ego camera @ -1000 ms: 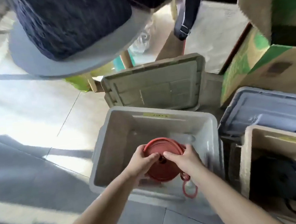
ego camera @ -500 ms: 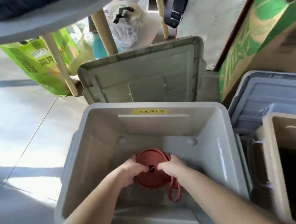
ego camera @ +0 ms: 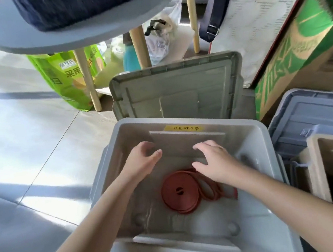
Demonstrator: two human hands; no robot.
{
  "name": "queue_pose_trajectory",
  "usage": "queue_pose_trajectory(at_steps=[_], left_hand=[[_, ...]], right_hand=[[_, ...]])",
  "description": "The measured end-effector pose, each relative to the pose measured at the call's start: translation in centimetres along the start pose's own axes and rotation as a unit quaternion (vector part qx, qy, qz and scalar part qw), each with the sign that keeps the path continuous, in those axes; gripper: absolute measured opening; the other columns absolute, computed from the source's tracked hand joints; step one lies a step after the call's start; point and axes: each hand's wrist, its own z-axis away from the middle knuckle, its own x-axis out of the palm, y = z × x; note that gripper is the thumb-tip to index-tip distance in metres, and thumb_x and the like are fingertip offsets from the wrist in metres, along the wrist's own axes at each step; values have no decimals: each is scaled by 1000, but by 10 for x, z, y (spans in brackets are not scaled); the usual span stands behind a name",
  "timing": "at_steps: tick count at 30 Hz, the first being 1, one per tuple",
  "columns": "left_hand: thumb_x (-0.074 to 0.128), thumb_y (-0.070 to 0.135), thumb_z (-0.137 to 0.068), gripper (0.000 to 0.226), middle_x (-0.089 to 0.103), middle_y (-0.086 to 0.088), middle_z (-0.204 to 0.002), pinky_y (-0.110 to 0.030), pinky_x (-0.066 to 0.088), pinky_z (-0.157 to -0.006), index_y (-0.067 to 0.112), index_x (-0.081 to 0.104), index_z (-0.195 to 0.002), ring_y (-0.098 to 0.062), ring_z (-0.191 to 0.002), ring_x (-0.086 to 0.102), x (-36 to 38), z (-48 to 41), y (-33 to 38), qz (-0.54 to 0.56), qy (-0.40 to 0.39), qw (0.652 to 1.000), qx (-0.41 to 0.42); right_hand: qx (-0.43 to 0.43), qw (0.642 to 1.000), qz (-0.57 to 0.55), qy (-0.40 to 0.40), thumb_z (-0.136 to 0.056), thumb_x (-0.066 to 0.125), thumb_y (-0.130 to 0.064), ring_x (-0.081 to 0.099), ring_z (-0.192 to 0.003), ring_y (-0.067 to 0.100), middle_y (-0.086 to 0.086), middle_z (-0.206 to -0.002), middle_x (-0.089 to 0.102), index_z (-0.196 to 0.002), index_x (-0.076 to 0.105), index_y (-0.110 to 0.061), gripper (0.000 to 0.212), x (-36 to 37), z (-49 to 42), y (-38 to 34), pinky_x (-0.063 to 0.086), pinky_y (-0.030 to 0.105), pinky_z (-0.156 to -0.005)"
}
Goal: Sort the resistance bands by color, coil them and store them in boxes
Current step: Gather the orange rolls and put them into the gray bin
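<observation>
Red resistance band [ego camera: 179,192], coiled, is laid flat on floor of grey box [ego camera: 251,135]; its loose loops are partly hidden under right hand [ego camera: 216,161]. Left hand [ego camera: 142,161] & right: fingers relaxed, nothing held.

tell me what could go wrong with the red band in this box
The red band has loose loops lying beside its coil, so it may unwind in the grey box. The right hand hovers over those loops and could snag them on lifting away. The lid propped behind could get knocked.
</observation>
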Motion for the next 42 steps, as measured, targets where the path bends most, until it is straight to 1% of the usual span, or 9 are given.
queue_pose_trajectory(at_steps=[4,7,13,18,24,28,32,38,42], left_hand=[[61,22,-82,7,67,5,-94,-21,48,-75,26,63,-88,-7,-85,64,-41,-14,34,47,115,979,159],[59,12,-83,17,66,-7,-103,-25,49,-79,21,64,-97,-14,-88,63,-61,-42,57,16,194,961,197],[61,29,-87,62,41,-15,-141,-46,20,-114,9,34,-139,-32,-133,34,-71,-114,98,-389,160,876,235],[62,40,-85,43,54,-12,-106,-47,48,-86,11,54,-115,-35,-102,55,-64,-135,113,-440,87,867,216],[56,37,-90,22,60,-6,-96,-32,37,-59,16,58,-96,-33,-85,60,-74,-95,103,-398,144,847,321],[55,33,-84,20,63,-8,-81,-36,44,-62,17,60,-95,-34,-75,62,-91,-39,90,-391,173,785,448],[47,28,-72,35,66,-6,-91,-39,42,-67,21,54,-105,-28,-86,54,-104,27,74,-419,199,760,455],[52,32,-80,25,69,-5,-93,-40,41,-77,22,55,-102,-24,-89,58,-80,131,22,-348,214,798,444],[61,62,-73,48,67,-1,-92,-38,44,-80,20,62,-99,-17,-90,57,-54,166,-22,-321,120,847,406]], right_hand=[[-91,989,-9,120,-86,61,-25,60,-97,18,2,-118,54,-130,48,-21,46,-47,-5,-22,42,27,-85],[-115,973,-41,194,-85,62,-21,60,-75,14,0,-108,57,-124,55,-19,39,-76,-18,-30,39,23,-73],[-57,973,-64,216,-85,62,-24,59,-72,12,2,-116,54,-127,52,-18,43,-96,-30,-14,44,26,-77],[-41,978,-29,202,-86,61,-28,63,-82,15,1,-127,45,-137,41,-20,55,-104,-14,7,45,28,-82],[26,959,-81,272,-88,56,-21,63,-79,20,1,-117,53,-130,48,-18,42,-117,3,44,46,31,-82],[145,886,-320,302,-96,36,-22,65,-69,23,14,-107,65,-114,50,-21,23,-136,9,69,48,33,-57],[262,808,-493,187,-96,27,-54,63,-69,24,16,-87,65,-111,50,-16,47,-163,30,67,44,28,-57],[242,948,-206,15,-89,42,-62,55,-115,30,15,-121,59,-124,53,-6,67,-136,51,67,45,38,-93],[198,979,-43,10,-81,55,-60,54,-116,27,12,-132,54,-129,49,-8,70,-112,65,80,45,32,-90]])
